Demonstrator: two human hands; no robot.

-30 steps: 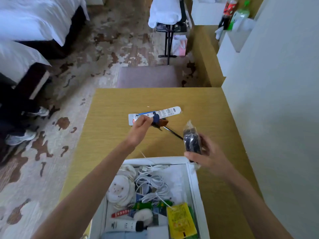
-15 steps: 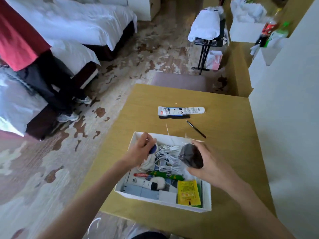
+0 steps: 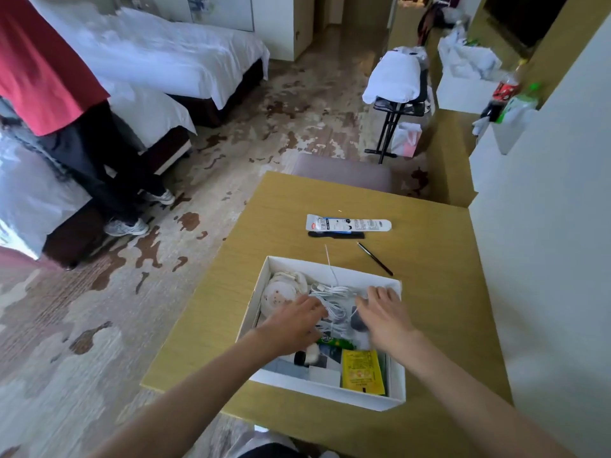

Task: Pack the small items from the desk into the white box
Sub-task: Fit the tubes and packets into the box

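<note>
I find the left hand and right hand flat and empty inside the white box. The pen lies just beyond the right hand, slanting. The tube lies farther ahead, crosswise.

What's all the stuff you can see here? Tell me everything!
desk: 1, tan, holds the box
box: 1, white, open, on desk's near side
tube: 1, white, on desk beyond box
pen: 1, black, on desk beyond box
cables: 1 bundle, white, inside box
packet: 1, yellow, box's near right corner
beds: 2, white, far left
person: 1, red top, beside beds
left grip: 1, bare, box's left side
right grip: 1, bare, box's right side
</note>
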